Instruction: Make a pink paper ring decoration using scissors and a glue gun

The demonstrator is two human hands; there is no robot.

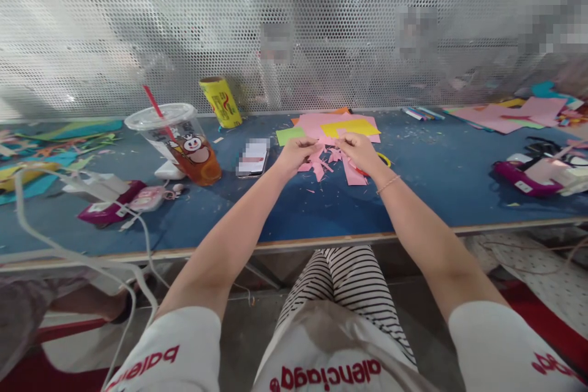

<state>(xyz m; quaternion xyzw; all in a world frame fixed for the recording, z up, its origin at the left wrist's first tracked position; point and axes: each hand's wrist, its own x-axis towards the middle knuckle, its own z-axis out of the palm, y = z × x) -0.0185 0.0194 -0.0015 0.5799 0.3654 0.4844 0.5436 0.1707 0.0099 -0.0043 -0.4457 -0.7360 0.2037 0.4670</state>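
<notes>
Pinching pink paper [327, 141] between left hand [296, 155] and right hand [361, 150] — could tear if tugged apart too hard

Phone [252, 158] on the table [316, 214], left of the paper pile [331, 122] — cup [195, 162] further left — pens [422, 114] right.

Pink paper [313, 124] on blue table [321, 214]

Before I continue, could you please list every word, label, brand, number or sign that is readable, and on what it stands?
"balen": left sleeve, upside down, cut off.
"alenciaga": shirt front, upside down, first letter not visible.
"ga": right sleeve, upside down, partly visible.
Too small or blurred: print on the yellow tube, plastic cup and purple power strips.
Pixelated, unreadable: smartphone screen.
</notes>
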